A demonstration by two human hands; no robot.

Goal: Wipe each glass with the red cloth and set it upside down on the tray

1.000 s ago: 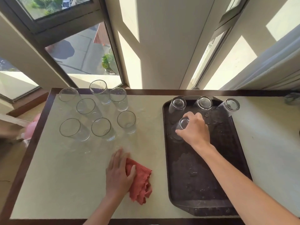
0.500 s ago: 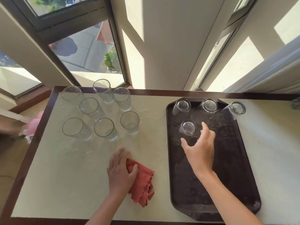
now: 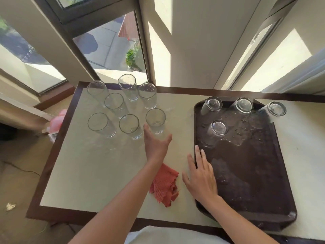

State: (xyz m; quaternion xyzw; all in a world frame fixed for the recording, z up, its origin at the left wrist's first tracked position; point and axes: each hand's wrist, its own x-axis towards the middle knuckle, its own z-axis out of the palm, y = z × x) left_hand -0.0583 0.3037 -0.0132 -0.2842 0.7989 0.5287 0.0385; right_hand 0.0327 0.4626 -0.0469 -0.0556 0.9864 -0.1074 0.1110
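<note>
1. Since the left hand has let go of it, the crumpled red waffle-weave cloth [image 3: 164, 184] lies loose on the pale tabletop [image 3: 98, 173]. It sits partly under the left forearm, and no fingers are on it.
2. Just beside the cloth, the right hand [image 3: 201, 178] has come back from the far part of the dark brown plastic tray [image 3: 255, 173]. It now lies flat with straight fingers across the tray's near left rim, its grip open and empty.
3. Farther out, the left hand [image 3: 155, 147] reaches forward with fingers spread, its grip wide open and holding nothing. Its fingertips are at the base of the nearest upright clear glass [image 3: 155, 120]; I cannot tell whether they touch it.
4. On the tray, the lone upside-down clear glass [image 3: 218, 129] that the right hand was setting down a second ago now stands released, with wet patches around it.
5. Behind it, three more upside-down glasses [image 3: 243, 105] line the tray's far edge, so four appear done.
6. At the far left of the tabletop, six other upright glasses [image 3: 114, 104] wait, making seven still to wipe.
7. A new cycle seems to be starting. Once the next glass is lifted, the cloth will have to be picked up again, and the idle right hand lies close to it.
</note>
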